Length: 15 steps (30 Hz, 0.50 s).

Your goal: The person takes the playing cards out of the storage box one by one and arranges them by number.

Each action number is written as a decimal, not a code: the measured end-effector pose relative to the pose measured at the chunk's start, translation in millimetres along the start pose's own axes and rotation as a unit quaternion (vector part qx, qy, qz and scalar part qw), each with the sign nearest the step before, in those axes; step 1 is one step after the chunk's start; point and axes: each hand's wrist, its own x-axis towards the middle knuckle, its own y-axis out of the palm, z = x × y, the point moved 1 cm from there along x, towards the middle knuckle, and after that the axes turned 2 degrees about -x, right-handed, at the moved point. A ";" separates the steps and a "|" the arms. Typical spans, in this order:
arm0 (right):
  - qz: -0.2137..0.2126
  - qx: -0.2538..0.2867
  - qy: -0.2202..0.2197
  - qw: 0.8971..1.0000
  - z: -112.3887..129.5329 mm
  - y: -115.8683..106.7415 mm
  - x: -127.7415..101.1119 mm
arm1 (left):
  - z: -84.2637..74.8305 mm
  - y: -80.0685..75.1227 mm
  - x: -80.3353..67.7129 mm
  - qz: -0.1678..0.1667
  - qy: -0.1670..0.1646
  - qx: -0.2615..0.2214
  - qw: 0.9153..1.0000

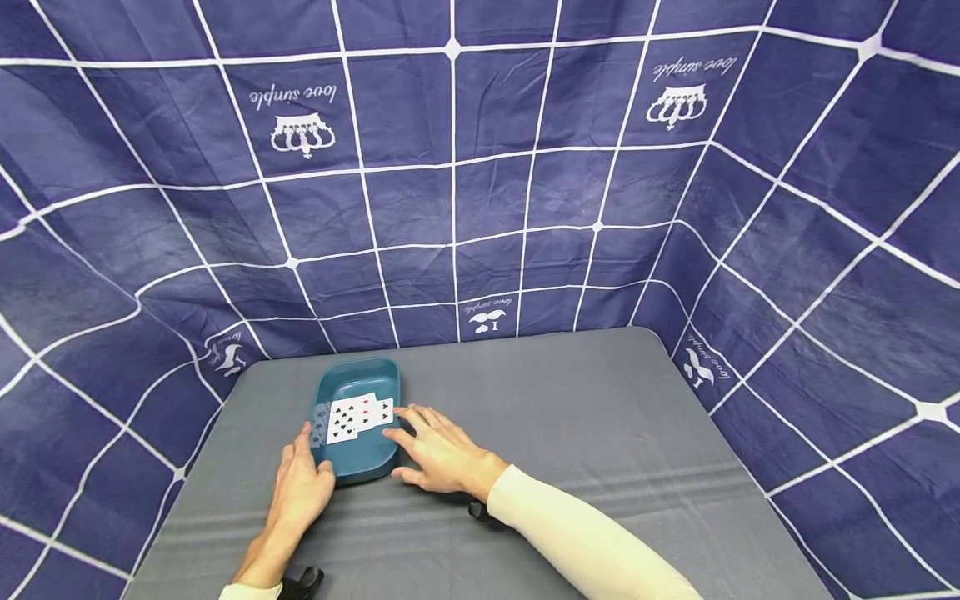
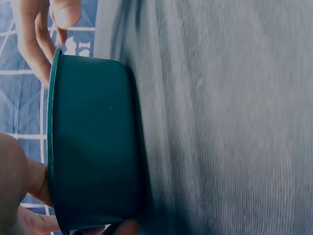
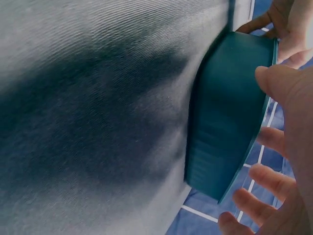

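A teal tray (image 1: 358,377) sits on the grey table (image 1: 570,433) near its left side, with a few playing cards (image 1: 358,414) face up and fanned inside. My left hand (image 1: 300,487) rests against the tray's left wall and near corner, fingers fairly straight. My right hand (image 1: 438,450) lies on the table at the tray's right side, fingers spread, with the fingertips at the rim close to the cards. The left wrist view shows the tray's outer wall (image 2: 93,147) and my left hand (image 2: 12,186) by its rim. The right wrist view shows the tray (image 3: 225,127) and my spread right hand (image 3: 293,147).
Dark blue cloth (image 1: 480,183) with a white grid hangs behind and on both sides of the table. The table's far edge (image 1: 480,337) meets the cloth just beyond the tray. Grey tabletop stretches to the right of my right arm (image 1: 585,542).
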 end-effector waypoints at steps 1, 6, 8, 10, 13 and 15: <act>0.000 -0.002 -0.001 1.000 -1.1 -0.2 -1.2 | -2.5 1.6 -1.0 -0.001 0.004 0.000 1.000; -0.009 -0.018 -0.010 1.000 -5.6 -2.5 -7.7 | -13.2 9.8 -6.2 0.001 0.019 -0.005 1.000; -0.011 -0.018 -0.009 1.000 -7.2 -3.6 -10.7 | -17.0 13.2 -7.9 0.003 0.024 -0.009 1.000; -0.016 -0.017 -0.007 1.000 -9.3 -3.7 -13.8 | -20.2 16.2 -9.7 0.006 0.027 -0.011 1.000; -0.020 -0.009 -0.002 1.000 -12.5 -3.3 -19.3 | -25.6 20.5 -12.8 0.007 0.031 -0.013 0.999; -0.024 -0.001 0.000 1.000 -15.4 -2.7 -23.2 | -29.5 23.2 -15.1 0.009 0.033 -0.013 0.999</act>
